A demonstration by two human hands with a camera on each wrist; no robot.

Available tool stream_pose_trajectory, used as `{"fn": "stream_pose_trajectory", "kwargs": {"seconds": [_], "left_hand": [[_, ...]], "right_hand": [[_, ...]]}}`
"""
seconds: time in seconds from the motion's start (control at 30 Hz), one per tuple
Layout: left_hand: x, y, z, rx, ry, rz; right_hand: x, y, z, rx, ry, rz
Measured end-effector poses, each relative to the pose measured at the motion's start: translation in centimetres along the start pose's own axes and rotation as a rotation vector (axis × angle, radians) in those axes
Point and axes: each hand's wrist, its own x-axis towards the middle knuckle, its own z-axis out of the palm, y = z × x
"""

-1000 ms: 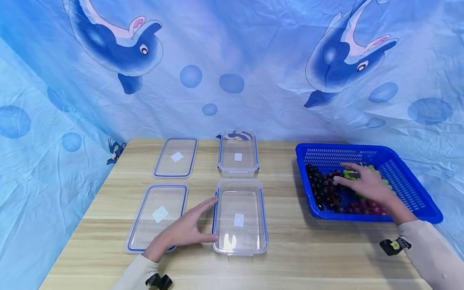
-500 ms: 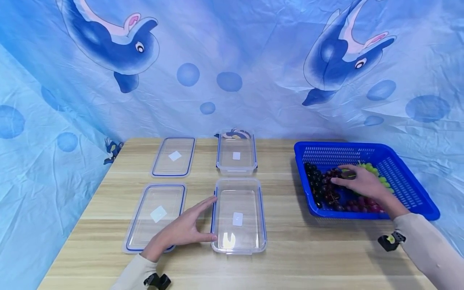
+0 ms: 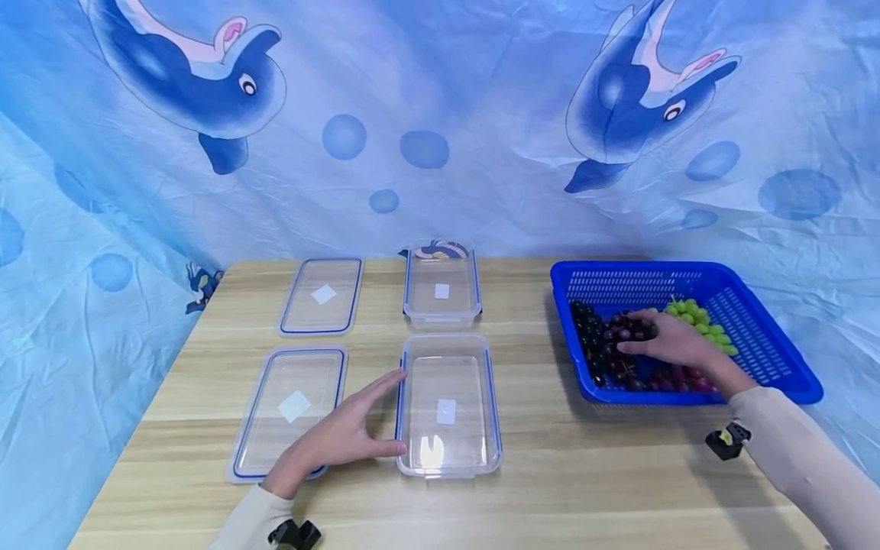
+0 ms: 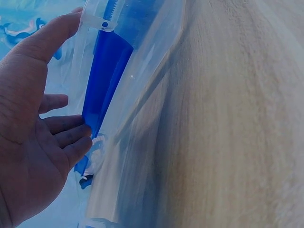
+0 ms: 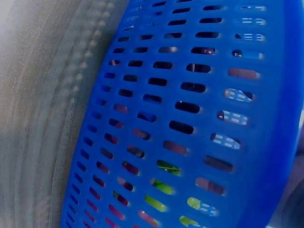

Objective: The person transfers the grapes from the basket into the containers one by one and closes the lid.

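Observation:
My left hand lies at the left side of the near clear plastic container, thumb and forefinger apart, fingertips right at its rim. In the left wrist view its fingers extend along the clear container wall. My right hand reaches into a blue perforated basket, over dark purple grapes. Its thumb and forefinger are spread, with grapes showing between them; the other fingers are hidden. Black grapes lie to its left, green grapes behind it, red grapes nearer. The basket wall hides this hand in the right wrist view.
A second clear container stands behind the near one. Two clear lids with blue seals, a far lid and a near lid, lie on the left of the wooden table. A blue dolphin-print cloth hangs behind.
My right hand has moved left and lower in the basket, from beside the green grapes to the dark purple ones, uncovering the green grapes. My left hand stays at the container; the head view has shifted slightly.

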Motion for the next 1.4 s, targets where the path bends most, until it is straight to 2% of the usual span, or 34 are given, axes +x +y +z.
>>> {"fn": "stream_pose_trajectory", "kwargs": {"seconds": [0.27,0.5,0.7,1.0,1.17,1.4], "left_hand": [[0.0,-0.2,0.0,0.002,0.005,-0.003],[0.1,-0.3,-0.1,0.007,0.008,0.005],[0.1,-0.4,-0.1,0.021,0.009,0.017],[0.1,-0.5,0.1,0.002,0.002,0.027],[0.1,-0.4,0.1,0.013,0.007,0.036],[0.2,-0.4,0.0,0.021,0.005,0.045]], "right_hand": [[0.8,0.1,0.4,0.063,-0.036,-0.028],[1.1,0.6,1.0,0.107,0.015,-0.040],[1.2,0.4,1.1,0.094,0.026,-0.064],[0.7,1.2,1.3,0.126,0.124,-0.021],[0.2,1.6,1.1,0.100,0.193,-0.049],[-0.7,0.8,0.7,0.052,0.355,-0.101]]}}
